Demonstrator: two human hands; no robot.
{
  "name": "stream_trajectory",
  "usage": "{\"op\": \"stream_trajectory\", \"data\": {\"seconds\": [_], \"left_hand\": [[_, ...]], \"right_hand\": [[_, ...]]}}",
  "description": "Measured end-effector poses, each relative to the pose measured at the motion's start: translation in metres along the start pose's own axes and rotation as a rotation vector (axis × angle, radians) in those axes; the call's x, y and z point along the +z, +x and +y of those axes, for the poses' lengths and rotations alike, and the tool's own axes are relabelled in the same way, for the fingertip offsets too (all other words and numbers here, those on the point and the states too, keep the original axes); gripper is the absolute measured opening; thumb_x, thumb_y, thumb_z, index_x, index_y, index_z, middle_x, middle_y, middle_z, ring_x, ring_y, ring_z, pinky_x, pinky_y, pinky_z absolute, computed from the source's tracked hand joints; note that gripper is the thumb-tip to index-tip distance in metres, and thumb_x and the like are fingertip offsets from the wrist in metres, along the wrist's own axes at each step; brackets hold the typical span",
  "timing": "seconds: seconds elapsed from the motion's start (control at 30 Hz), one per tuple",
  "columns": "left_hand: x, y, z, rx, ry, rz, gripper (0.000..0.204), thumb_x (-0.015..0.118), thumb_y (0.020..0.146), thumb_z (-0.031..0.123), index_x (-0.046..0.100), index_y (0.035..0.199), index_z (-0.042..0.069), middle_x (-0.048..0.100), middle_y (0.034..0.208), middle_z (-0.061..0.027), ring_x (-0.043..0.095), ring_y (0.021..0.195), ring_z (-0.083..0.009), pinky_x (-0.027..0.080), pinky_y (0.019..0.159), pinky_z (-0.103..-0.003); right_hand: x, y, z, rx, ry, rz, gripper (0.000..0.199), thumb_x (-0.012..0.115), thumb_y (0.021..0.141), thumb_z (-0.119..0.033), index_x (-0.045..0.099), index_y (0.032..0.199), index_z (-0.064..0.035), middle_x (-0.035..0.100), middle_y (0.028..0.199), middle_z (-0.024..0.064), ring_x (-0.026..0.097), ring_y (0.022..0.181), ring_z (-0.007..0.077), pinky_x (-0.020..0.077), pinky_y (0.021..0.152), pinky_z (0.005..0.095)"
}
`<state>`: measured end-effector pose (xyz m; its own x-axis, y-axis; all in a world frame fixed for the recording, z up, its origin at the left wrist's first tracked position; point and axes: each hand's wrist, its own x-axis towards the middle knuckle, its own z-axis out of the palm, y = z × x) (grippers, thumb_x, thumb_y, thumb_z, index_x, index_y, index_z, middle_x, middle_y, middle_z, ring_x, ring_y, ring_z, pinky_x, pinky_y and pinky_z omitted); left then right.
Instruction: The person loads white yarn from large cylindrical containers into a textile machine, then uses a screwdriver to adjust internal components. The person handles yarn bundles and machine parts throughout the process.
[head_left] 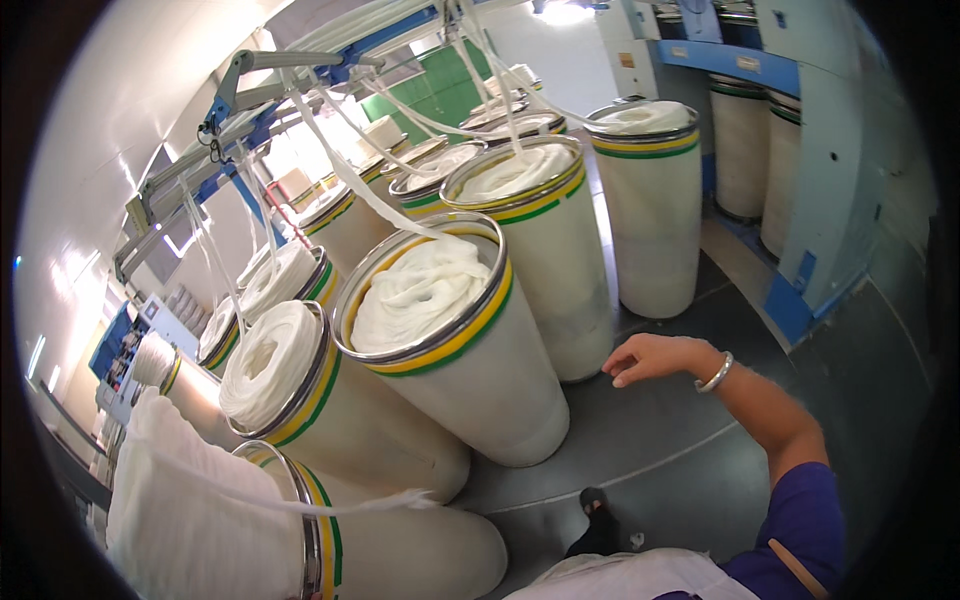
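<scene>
My right hand point(650, 358), with a metal bangle point(715, 372) on its wrist, hangs in the air over the dark floor. Its fingers are loosely bent, thumb a little apart, and I see nothing in them. Nearest to it stands a tall whitish can point(550, 270) with yellow and green bands, filled with coiled white sliver. Another full can point(480, 375) is closer to me, its sliver point(425, 295) heaped inside the metal rim. At the lower left, a can point(410, 550) has a high pile of sliver point(190, 500) bulging out, with a loose strand end point(400, 502) trailing across its side. My left hand does not show.
More sliver cans stand in rows to the left and behind. White strands point(335, 165) run up from them to an overhead metal creel frame point(290, 65). At the right, a single can point(650, 210) stands beside a blue-grey machine point(830, 190). My foot point(593, 498) is on the floor below.
</scene>
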<state>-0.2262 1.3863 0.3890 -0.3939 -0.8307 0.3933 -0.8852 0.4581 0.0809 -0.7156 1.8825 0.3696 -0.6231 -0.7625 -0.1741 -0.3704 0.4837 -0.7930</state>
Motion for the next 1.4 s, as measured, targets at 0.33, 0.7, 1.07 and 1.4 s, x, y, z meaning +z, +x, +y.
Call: {"op": "stream_trajectory", "data": {"seconds": [0.33, 0.7, 1.07, 1.4], "left_hand": [[-0.017, 0.016, 0.160, -0.292, -0.050, -0.211, 0.063, 0.062, 0.080, 0.062, 0.071, 0.091, 0.000, 0.068, 0.078, -0.0197, 0.062, 0.073, -0.0376, 0.047, 0.070, -0.048], [-0.006, -0.009, 0.307, -0.355, 0.130, -0.181, 0.058, 0.053, 0.088, 0.059, 0.071, 0.099, 0.005, 0.069, 0.083, -0.0196, 0.063, 0.079, -0.0394, 0.047, 0.070, -0.046], [-0.007, -0.066, 0.358, -0.515, 0.176, -0.164, 0.052, 0.056, 0.085, 0.058, 0.072, 0.101, 0.012, 0.068, 0.089, -0.0192, 0.064, 0.083, -0.0365, 0.048, 0.073, -0.046], [0.028, -0.031, 0.294, -0.670, 0.275, -0.011, 0.042, 0.083, 0.066, 0.037, 0.066, 0.082, 0.002, 0.065, 0.083, -0.0206, 0.063, 0.078, -0.0391, 0.048, 0.069, -0.048]], "right_hand": [[-0.136, 0.265, 0.038, -0.212, -0.318, 0.287, 0.052, 0.066, 0.083, -0.030, 0.056, 0.126, -0.0023, 0.057, 0.126, 0.0198, 0.051, 0.119, 0.0360, 0.0398, 0.101, 0.0428], [-0.215, 0.457, 0.072, -0.242, -0.750, 0.985, 0.043, 0.065, 0.082, -0.033, 0.058, 0.115, -0.0074, 0.062, 0.113, 0.0125, 0.054, 0.111, 0.0293, 0.0282, 0.106, 0.0489], [-0.328, 0.350, 0.199, -0.589, -0.524, 1.028, 0.013, 0.063, 0.082, -0.021, 0.065, 0.073, -0.0107, 0.062, 0.068, 0.0070, 0.057, 0.068, 0.0267, 0.0387, 0.085, 0.0446], [-0.465, 0.223, 0.262, -0.481, -0.533, 1.345, 0.023, 0.047, 0.097, -0.020, 0.056, 0.088, -0.0002, 0.054, 0.082, 0.0089, 0.053, 0.081, 0.0214, 0.0444, 0.079, 0.0355]]}}
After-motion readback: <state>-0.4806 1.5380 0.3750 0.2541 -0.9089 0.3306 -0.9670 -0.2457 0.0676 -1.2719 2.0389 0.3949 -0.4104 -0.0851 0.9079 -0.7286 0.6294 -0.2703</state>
